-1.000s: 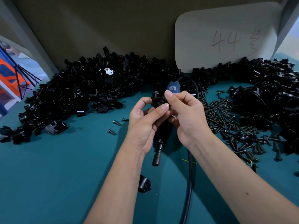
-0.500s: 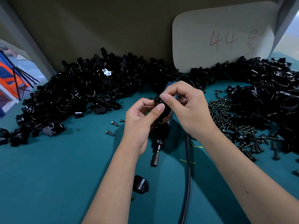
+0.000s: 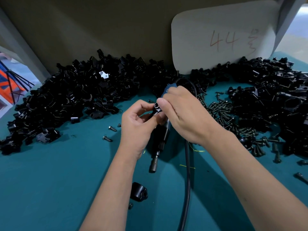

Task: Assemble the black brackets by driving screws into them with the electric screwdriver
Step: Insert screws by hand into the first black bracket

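Both hands pinched one bracket (image 3: 157,108) above the worktop (image 3: 50,180): left hand (image 3: 138,124) from below, right hand (image 3: 185,114) on top. Screwdriver (image 3: 158,147) lay underneath, unheld. Risk: tiny part slipping, screw misaligned.

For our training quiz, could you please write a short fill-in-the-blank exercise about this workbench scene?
1. Both hands, the left hand and the right hand, hold one small black ____ between them.
2. The electric screwdriver lies on the ____ tabletop.
3. The number handwritten on the white card is ____.
4. The loose screws are heaped on the person's ____ side.

Missing words: bracket; teal; 44; right
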Demonstrator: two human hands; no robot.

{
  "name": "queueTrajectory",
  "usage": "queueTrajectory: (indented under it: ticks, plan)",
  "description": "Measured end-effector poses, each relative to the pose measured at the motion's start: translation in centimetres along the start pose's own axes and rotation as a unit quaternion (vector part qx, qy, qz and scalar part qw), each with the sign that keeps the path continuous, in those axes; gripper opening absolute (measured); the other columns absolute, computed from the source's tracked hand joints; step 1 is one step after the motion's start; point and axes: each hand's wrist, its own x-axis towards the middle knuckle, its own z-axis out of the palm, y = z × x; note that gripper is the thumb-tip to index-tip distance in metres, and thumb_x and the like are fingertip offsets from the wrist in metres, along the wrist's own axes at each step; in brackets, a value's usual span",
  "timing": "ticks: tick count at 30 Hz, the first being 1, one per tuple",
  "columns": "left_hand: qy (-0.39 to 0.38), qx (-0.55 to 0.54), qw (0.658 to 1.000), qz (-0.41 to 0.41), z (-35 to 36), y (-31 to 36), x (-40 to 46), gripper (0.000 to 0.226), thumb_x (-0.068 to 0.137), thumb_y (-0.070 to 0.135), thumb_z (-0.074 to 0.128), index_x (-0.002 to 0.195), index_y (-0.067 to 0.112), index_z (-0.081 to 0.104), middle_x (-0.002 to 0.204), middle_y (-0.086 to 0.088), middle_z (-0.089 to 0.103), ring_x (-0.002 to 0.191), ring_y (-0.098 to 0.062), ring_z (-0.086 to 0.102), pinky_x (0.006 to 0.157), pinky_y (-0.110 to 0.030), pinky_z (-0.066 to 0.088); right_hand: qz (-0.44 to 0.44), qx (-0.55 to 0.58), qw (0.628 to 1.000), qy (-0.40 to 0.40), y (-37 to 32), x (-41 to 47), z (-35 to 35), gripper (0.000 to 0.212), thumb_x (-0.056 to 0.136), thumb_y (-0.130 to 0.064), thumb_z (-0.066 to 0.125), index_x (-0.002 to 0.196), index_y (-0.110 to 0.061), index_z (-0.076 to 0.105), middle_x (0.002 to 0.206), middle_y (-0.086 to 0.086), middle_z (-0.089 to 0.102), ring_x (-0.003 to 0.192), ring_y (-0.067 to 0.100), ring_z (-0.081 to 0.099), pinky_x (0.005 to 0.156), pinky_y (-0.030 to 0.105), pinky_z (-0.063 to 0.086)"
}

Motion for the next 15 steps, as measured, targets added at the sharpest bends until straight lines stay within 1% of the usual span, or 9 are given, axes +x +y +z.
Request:
queueTrajectory:
  ticks: [2,3,4,6,8,9,11,13,15]
  plan:
    - [0.003,0.001,1.0,0.003,-0.3,0.1,0.1,0.02,0.082,-0.002,0.079,0.088,0.01,0.065,0.084,0.003,0.074,0.074,-0.013,0.07,0.071,-0.024,0.057,-0.009,0.013,0.999,-0.032,0.0,0.0,-0.2,0.039,0.11,-0.028,0.04,0.072,-0.027,0.039,0.081,-0.004,0.042,0.082,0.018,0.038,0.075,0.03,0.031]
    - [0.0,0.003,1.0,0.004,-0.3,0.1,0.1,0.021,0.082,-0.002,0.08,0.088,0.013,0.066,0.086,0.002,0.075,0.076,-0.015,0.07,0.074,-0.027,0.059,-0.005,0.016,0.999,-0.033,0.1,0.0,-0.2,0.041,0.11,-0.028,0.042,0.07,-0.028,0.039,0.078,-0.005,0.042,0.081,0.017,0.038,0.073,0.031,0.032]
    - [-0.001,0.007,1.0,0.005,-0.2,0.2,0.0,0.022,0.081,0.001,0.08,0.086,0.018,0.067,0.088,0.001,0.075,0.079,-0.017,0.071,0.077,-0.032,0.06,0.003,0.017,1.0,-0.023,0.0,0.0,-0.1,0.044,0.11,-0.03,0.045,0.066,-0.03,0.039,0.074,-0.008,0.042,0.078,0.015,0.039,0.071,0.032,0.033]
    - [-0.002,0.02,1.0,0.011,0.1,0.4,0.0,0.025,0.079,0.008,0.082,0.081,0.029,0.068,0.091,0.002,0.074,0.085,-0.021,0.072,0.085,-0.043,0.062,0.023,0.025,0.999,0.01,0.0,0.1,0.0,0.05,0.109,-0.04,0.045,0.061,-0.028,0.047,0.066,-0.01,0.046,0.069,0.014,0.044,0.066,0.037,0.038]
    - [0.001,0.032,0.999,0.022,0.3,0.4,0.1,0.027,0.079,0.011,0.083,0.079,0.033,0.067,0.093,0.002,0.075,0.088,-0.024,0.073,0.089,-0.048,0.061,0.032,0.036,0.999,0.02,0.4,-0.1,0.2,0.048,0.106,-0.049,0.041,0.064,-0.027,0.05,0.064,-0.01,0.048,0.064,0.012,0.047,0.063,0.038,0.039]
    - [0.005,0.035,0.999,0.026,0.3,0.4,0.1,0.027,0.08,0.01,0.083,0.079,0.033,0.067,0.095,0.001,0.075,0.089,-0.026,0.073,0.09,-0.05,0.06,0.028,0.044,0.998,0.018,0.5,-0.2,0.3,0.044,0.107,-0.048,0.041,0.067,-0.029,0.045,0.066,-0.01,0.046,0.065,0.011,0.046,0.062,0.036,0.037]
    - [0.009,0.04,0.999,0.027,0.1,0.1,0.1,0.025,0.08,0.009,0.082,0.082,0.03,0.068,0.098,-0.002,0.076,0.093,-0.032,0.074,0.092,-0.055,0.059,0.014,0.088,0.996,0.019,0.5,-0.4,0.6,0.041,0.11,-0.036,0.047,0.071,-0.032,0.035,0.068,-0.01,0.041,0.065,0.01,0.042,0.061,0.029,0.032]
    - [0.013,0.046,0.999,0.019,-0.1,0.0,0.1,0.02,0.079,0.009,0.083,0.086,0.022,0.069,0.099,-0.006,0.076,0.096,-0.036,0.074,0.093,-0.058,0.059,0.029,0.123,0.991,0.035,0.5,-0.4,1.0,0.045,0.108,-0.032,0.053,0.066,-0.031,0.038,0.06,-0.01,0.04,0.06,0.011,0.041,0.058,0.028,0.032]
    - [0.02,0.051,0.998,0.021,-0.2,0.2,0.1,0.021,0.078,0.008,0.083,0.087,0.02,0.069,0.1,-0.005,0.077,0.096,-0.032,0.075,0.092,-0.053,0.06,0.079,0.143,0.985,0.055,0.0,-0.3,1.4,0.053,0.106,-0.042,0.055,0.057,-0.026,0.045,0.049,-0.009,0.04,0.051,0.012,0.039,0.054,0.033,0.033]
